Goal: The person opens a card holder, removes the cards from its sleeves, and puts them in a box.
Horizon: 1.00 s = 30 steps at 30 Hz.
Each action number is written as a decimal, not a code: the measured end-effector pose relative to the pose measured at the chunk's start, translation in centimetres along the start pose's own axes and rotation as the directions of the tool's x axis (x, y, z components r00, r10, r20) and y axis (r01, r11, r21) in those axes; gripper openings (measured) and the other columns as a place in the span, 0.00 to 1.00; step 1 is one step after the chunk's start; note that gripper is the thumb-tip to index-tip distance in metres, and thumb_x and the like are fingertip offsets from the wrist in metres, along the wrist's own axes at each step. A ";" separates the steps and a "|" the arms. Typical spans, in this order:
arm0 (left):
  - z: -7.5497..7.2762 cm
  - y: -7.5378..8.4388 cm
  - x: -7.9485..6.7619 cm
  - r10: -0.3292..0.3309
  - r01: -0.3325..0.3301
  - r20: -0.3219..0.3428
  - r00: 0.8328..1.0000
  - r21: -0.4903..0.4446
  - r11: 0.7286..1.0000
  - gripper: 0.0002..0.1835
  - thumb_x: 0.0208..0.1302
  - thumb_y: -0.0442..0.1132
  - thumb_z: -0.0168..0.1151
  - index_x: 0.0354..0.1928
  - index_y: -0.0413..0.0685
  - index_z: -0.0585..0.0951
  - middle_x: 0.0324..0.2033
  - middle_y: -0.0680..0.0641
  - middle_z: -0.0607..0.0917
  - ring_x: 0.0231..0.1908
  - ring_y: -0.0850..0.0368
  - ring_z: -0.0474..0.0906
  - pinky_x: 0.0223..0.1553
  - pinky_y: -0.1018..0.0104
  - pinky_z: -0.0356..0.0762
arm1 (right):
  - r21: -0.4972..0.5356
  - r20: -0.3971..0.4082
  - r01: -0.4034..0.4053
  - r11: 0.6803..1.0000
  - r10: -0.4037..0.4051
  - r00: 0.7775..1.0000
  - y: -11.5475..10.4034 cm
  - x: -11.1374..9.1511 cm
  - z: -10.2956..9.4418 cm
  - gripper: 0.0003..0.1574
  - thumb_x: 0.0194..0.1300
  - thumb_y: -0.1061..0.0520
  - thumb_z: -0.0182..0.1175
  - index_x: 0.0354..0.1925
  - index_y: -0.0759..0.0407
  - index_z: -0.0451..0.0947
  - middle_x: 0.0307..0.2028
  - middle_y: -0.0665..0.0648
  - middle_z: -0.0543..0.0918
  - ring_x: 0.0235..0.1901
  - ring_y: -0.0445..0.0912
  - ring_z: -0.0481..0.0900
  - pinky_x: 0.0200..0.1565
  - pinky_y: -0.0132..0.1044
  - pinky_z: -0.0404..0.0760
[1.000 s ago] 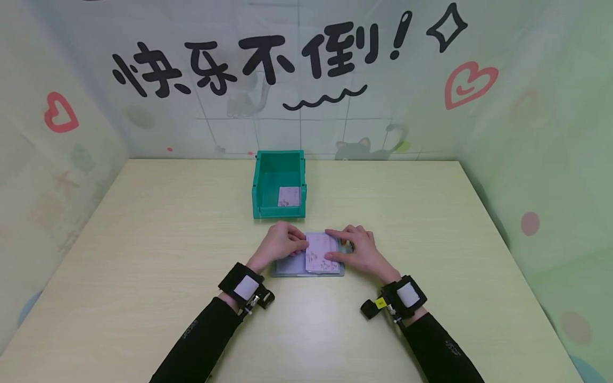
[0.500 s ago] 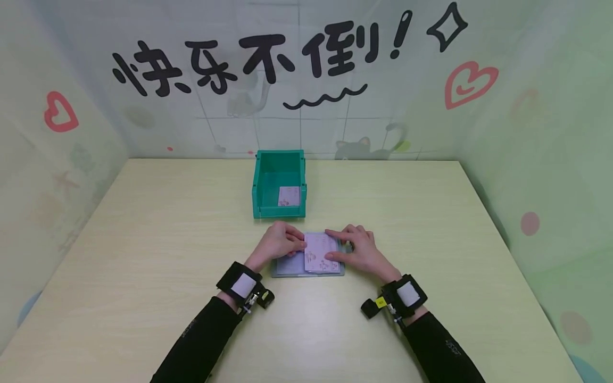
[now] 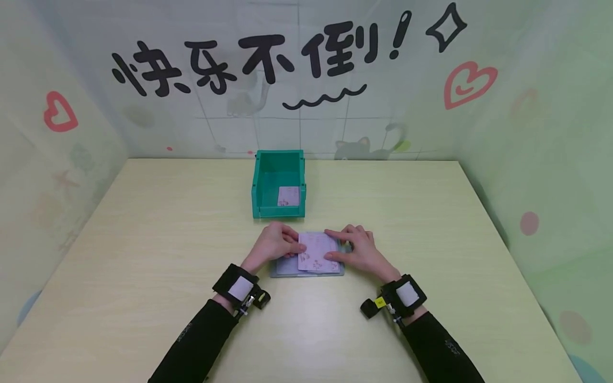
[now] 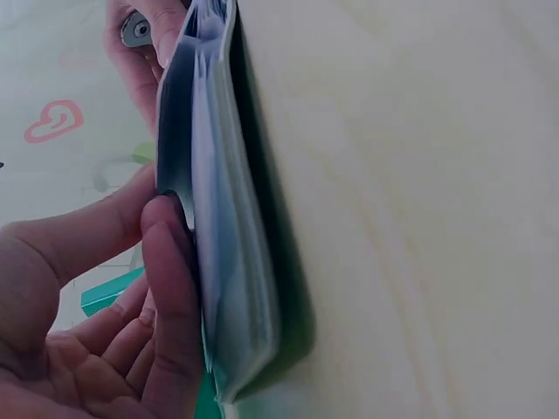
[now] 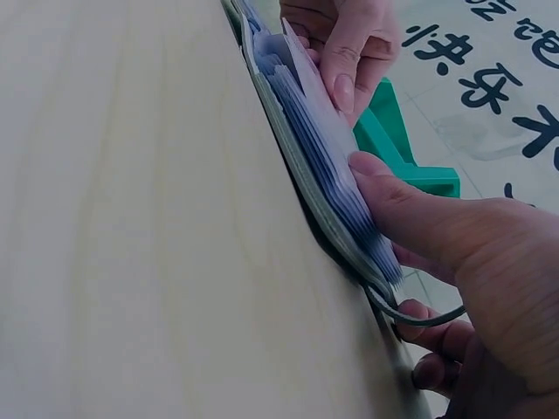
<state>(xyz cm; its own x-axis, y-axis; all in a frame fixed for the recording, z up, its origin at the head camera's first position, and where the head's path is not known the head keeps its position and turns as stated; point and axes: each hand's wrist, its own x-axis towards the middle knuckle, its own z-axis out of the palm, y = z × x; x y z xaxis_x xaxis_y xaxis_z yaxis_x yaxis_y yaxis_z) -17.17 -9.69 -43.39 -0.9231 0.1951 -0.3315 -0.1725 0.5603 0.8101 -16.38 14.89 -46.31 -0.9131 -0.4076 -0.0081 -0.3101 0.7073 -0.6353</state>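
Since the earlier frame, the left hand (image 3: 274, 246) and the near-left corner of the floral card (image 3: 314, 250) have shifted leftward across the spread booklet (image 3: 287, 268), while the right hand (image 3: 362, 252) has hardly moved. Taking the booklet as landmark: at its left, the left hand pinches the card's left edge between thumb and forefinger. Beyond it, apart, stands the teal bin (image 3: 280, 213) with a similar floral piece (image 3: 289, 196) inside. The card lies over the booklet's right part; I cannot tell whether it is loose or a bound leaf. At the booklet's right edge, the right hand holds thumb and forefinger wide, pressing there, with a strap (image 5: 424, 320) by its lower fingers.

The step seems to be drawing the card leftward. I'd keep the pull low and even, brace the booklet from its right, and avoid bending the thin edge or dragging neighbouring leaves along.
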 end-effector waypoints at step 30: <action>-5.4 -1.2 -1.1 0.035 -0.028 0.053 0.998 -0.136 0.990 0.22 0.74 0.36 0.56 0.63 0.30 0.72 0.51 0.31 0.85 0.38 0.55 0.86 0.39 0.68 0.85 | 0.021 -0.011 0.013 1.000 -0.013 1.000 0.2 0.0 0.2 0.39 0.58 0.44 0.74 0.66 0.48 0.77 0.39 0.53 0.76 0.44 0.48 0.65 0.50 0.46 0.54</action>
<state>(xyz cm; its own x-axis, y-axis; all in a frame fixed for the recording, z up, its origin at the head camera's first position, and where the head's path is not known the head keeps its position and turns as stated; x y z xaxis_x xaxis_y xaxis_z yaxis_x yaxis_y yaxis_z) -17.82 -14.91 -41.37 -0.9089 0.2574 -0.3281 -0.1920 0.4402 0.8771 -16.38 14.93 -46.54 -0.9119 -0.4103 0.0080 -0.3162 0.6900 -0.6511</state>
